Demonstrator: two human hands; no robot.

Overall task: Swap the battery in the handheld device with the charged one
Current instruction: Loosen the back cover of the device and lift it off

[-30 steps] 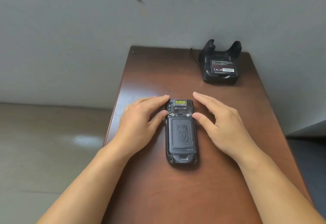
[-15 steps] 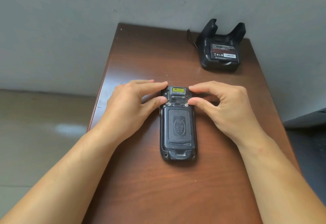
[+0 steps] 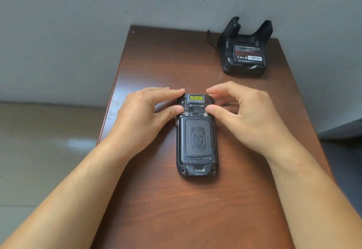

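I see the desk (image 3: pixel 195 209) filling the lower view, pushed against a grey wall (image 3: pixel 78 23). The device (image 3: pixel 196 137) lies face down at mid-desk, long axis toward me, battery cover (image 3: pixel 197 141) still seated. The cradle (image 3: pixel 245 52) stands at the far right corner, well apart from the device, with the charged battery (image 3: pixel 248 55) in its slot, label up. Both hands flank the device's top end. The left hand (image 3: pixel 145 115) has its thumb tip beside the left latch (image 3: pixel 185 114); the right hand (image 3: pixel 248 115) has its thumb tip just above the right latch (image 3: pixel 205 114). Each hand is partly curled with thumb and forefinger apart; neither is clamped on anything, and I cannot tell whether the thumbs press the casing or hover. A second ago the fingers lay flatter along the device's sides; since then they have curled in and the thumbs have closed on the two latches. I judge this as the start of releasing the cover: nothing is removed yet, so the swap is at its first step.
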